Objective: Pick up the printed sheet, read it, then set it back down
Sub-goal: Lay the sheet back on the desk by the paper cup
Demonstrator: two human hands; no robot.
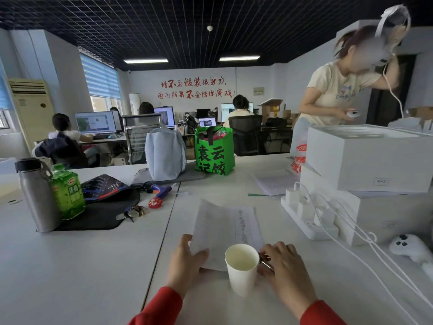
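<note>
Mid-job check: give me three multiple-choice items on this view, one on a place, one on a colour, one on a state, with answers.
1. Where is the paper cup?
A. between the hands, in front of the printed sheet
B. beside the green bottle
C. on the white boxes

2. What colour are the wearer's sleeves?
A. blue
B. red
C. white

3. How is the printed sheet held?
A. untouched, flat on the desk
B. left hand grips its lower edge, sheet curling up
C. crumpled in one fist

Answers: 1 A, the cup stands between left hand and right hand; 2 B, both cuffs are red; 3 B, the left thumb lies on the paper.

red slogan [194,89] on the wall [246,78] reads 请不要假装很努力,因为结果不会陪你演戏; green bag [214,152] shows 袁云.
</note>
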